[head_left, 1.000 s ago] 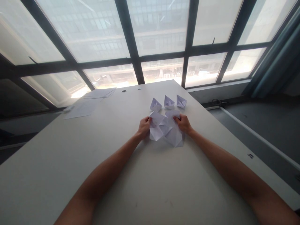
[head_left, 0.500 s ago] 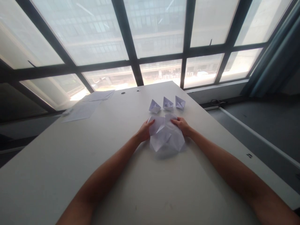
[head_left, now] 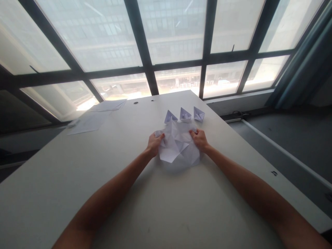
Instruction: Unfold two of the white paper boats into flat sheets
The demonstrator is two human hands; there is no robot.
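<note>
A creased white sheet of paper [head_left: 177, 147], partly unfolded, lies on the pale table [head_left: 124, 193] between my hands. My left hand [head_left: 154, 144] pinches its left edge with closed fingers. My right hand [head_left: 198, 139] grips its right edge the same way. The sheet bulges upward in the middle, with a folded corner pointing toward me. Just beyond it stand three small folded paper boats [head_left: 184, 115] in a row, the nearest one almost touching the sheet's far edge.
Loose white sheets [head_left: 94, 116] lie at the table's far left near the window. Two small dark holes [head_left: 136, 102] mark the far edge. Large dark-framed windows run behind the table. Floor and a curtain [head_left: 301, 69] lie to the right.
My hands have pulled the sheet's edges apart and slightly up. The paper has opened wider and its far edge has risen toward the boats.
</note>
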